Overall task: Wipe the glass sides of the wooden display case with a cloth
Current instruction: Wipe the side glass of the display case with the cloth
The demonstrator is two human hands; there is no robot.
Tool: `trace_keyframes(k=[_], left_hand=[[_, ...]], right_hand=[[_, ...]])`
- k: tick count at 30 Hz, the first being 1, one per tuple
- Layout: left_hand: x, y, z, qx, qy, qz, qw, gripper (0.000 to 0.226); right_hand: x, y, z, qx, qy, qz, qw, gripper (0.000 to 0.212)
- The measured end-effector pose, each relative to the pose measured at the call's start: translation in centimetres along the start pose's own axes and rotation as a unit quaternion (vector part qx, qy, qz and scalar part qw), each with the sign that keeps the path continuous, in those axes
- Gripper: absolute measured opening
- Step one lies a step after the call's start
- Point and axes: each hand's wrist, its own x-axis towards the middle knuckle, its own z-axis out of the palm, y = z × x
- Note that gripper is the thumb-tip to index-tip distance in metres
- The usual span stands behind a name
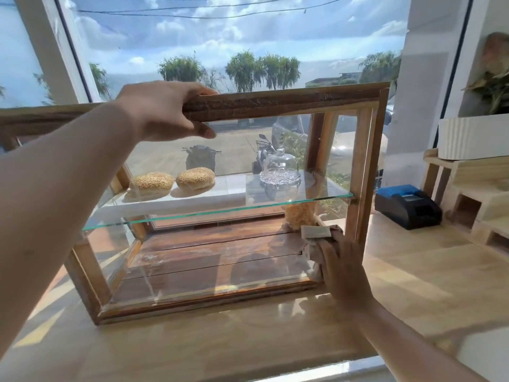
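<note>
My left hand [165,111] grips the top rail of the wooden display case [275,104], with the thumb under the rail and the fingers over it. My right hand [341,268] lies with rather straight fingers on the cloth [316,232] and presses it on the glass at the lower right corner of the case's front. The case stands at the far edge of the counter [413,285], close to the window [248,37].

A sunlit wooden counter [413,285] fronts a large window [220,37] showing clouds and trees [261,70].
</note>
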Motion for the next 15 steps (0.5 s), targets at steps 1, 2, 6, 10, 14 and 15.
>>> trace_keyframes(k=[1, 2, 6, 10, 14, 15], left_hand=[[0.0, 0.0, 0.0, 0.000, 0.002, 0.002, 1.000, 0.071], [0.0, 0.0, 0.0, -0.002, 0.004, 0.004, 1.000, 0.070], [-0.1, 0.0, -0.1, -0.010, 0.010, 0.002, 1.000, 0.070], [-0.1, -0.1, 0.0, -0.004, 0.014, 0.006, 1.000, 0.071], [-0.2, 0.0, -0.1, -0.004, 0.021, 0.011, 1.000, 0.070], [-0.3, 0.1, -0.1, -0.003, 0.023, 0.011, 1.000, 0.070]], right_hand=[[2.4, -0.5, -0.5, 0.002, 0.055, -0.004, 0.998, 0.060], [5.1, -1.1, -1.3, 0.011, 0.113, 0.000, 0.994, 0.051], [15.6, -4.8, -4.2, 0.095, 0.269, 0.031, 0.958, 0.041], [15.5, -7.3, -1.9, 0.041, 0.225, -0.065, 0.971, 0.052], [8.8, -2.3, -0.4, -0.065, 0.113, -0.256, 0.958, 0.048], [8.1, -0.5, -0.7, -0.083, 0.102, -0.254, 0.958, 0.047]])
